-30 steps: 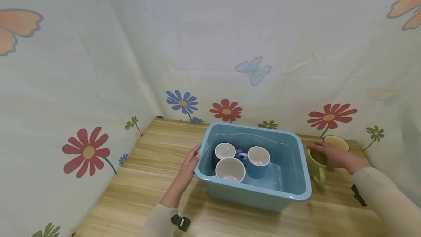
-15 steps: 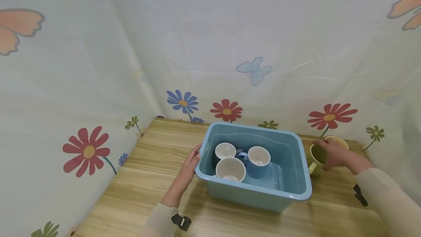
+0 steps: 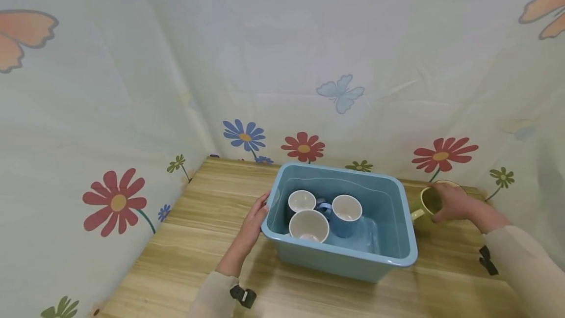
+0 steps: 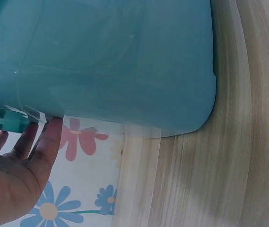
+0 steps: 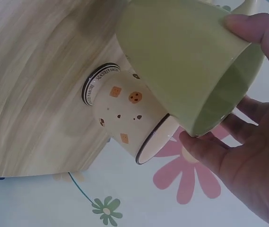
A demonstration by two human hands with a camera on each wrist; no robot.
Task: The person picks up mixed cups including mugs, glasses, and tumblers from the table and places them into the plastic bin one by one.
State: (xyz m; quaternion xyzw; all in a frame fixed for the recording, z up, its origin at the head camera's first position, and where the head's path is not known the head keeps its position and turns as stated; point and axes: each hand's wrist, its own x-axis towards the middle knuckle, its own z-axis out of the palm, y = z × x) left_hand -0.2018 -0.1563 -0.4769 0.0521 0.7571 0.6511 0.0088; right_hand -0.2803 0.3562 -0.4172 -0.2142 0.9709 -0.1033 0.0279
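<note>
A light blue plastic bin point(image 3: 335, 265) stands on the table, with several mugs upright inside. My left hand point(image 3: 253, 217) lies against its left side; in the left wrist view the fingers point(image 4: 47, 146) are stretched out, tips touching the bin below its rim. Right of the bin, my right hand point(image 3: 456, 202) holds a green mug point(image 5: 177, 61) by its rim, thumb on one side and fingers across the opening. Its handle point(image 3: 417, 214) points left toward the bin. Behind it stands a cream mug point(image 5: 125, 109) with small brown patterns, mostly hidden by my hand in the head view.
Inside the bin, a blue mug point(image 3: 346, 222), a dark mug point(image 3: 302, 201) and a white-lined mug point(image 3: 309, 227) sit in the left and middle part. A flowered curtain point(image 3: 366, 63) hangs behind the wooden table point(image 3: 207, 195).
My right hand has closed on the green mug's rim and turned it, so the handle has swung from the front round to the left. The left hand and bin have stayed put.
</note>
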